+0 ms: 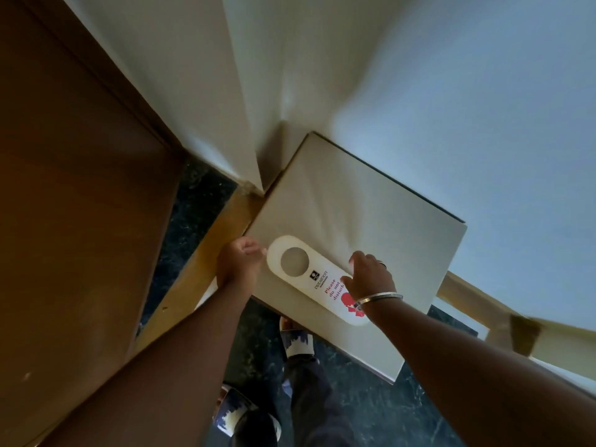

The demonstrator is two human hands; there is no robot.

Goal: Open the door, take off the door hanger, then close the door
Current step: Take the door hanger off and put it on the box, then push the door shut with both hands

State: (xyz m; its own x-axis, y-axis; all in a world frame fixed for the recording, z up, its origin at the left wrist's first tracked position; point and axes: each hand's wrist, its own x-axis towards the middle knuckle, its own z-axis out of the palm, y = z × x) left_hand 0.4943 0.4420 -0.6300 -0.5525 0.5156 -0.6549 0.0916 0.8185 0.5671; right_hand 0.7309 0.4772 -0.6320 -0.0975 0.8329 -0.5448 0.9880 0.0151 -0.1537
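White door hanger [298,269] with red lettering, brown door [80,204], dark marbled floor [380,404].

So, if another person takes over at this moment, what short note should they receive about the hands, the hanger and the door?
Left hand: loosely curled at the edge of the white tabletop, its fingertips at the hole end of the door hanger; grip unclear.
Right hand: fingers spread, resting on the hanger's printed end.
Door hanger: lies flat on the tabletop, "Please do not disturb" side up, so it is already off the door.
Wooden door: at the left of the view; I cannot tell if it is shut.
Left to do: release the hanger, then check the door and close it if needed.
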